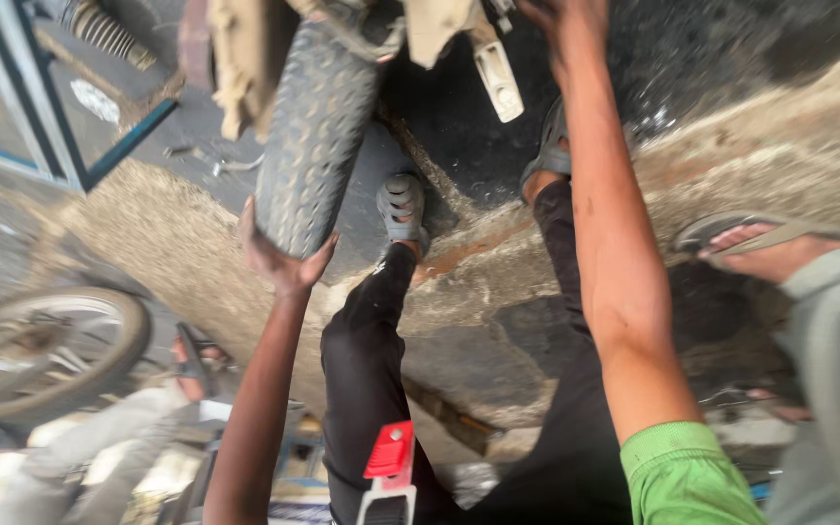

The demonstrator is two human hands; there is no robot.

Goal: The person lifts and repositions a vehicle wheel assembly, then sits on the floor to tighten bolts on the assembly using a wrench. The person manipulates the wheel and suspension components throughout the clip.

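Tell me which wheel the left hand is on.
The knobby-tread tyre at top centre: the left hand cups its lower edge. The other, a thin spoked wheel at the left edge, lies well clear of both hands.

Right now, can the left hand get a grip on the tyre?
Probably yes. The left hand already lies against the lower tread of the tyre, fingers spread, with nothing between them. The right hand is up by the machine's frame, clear of that side.
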